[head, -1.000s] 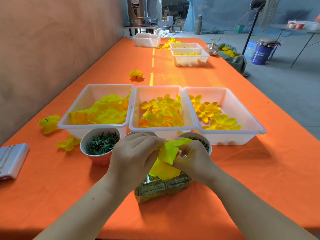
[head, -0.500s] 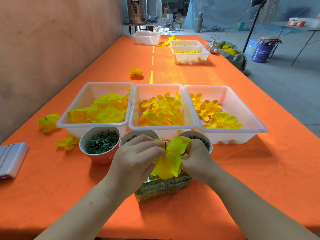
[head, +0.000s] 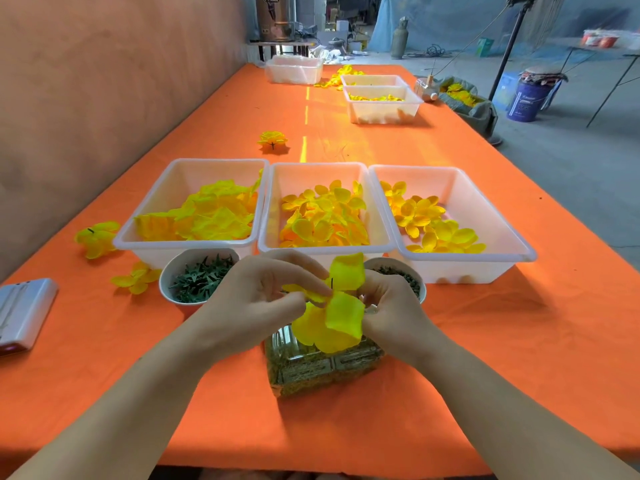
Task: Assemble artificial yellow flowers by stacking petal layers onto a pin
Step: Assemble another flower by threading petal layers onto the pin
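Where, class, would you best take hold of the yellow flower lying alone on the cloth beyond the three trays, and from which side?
Probably by the short dark stem poking out of the flower toward the near side. Pinch it from the front and slightly above: it stands exposed, while the petals look soft and easily crushed.

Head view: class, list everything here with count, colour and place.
table: one, orange, under everything
near trays: three, white, side by side, holding yellow petals
far trays: three, white, far end
bowls: two visible, white-rimmed, before near trays, green parts inside
clear container: one, under the hands
loose flowers: three near, yellow, on the table
white device: one, left edge
bucket: one, blue, floor, right
petal layer: one, yellow, between the hands
pin: one, dark, through petal layer
left hand: pinches the petal layer
right hand: grips the petal layer
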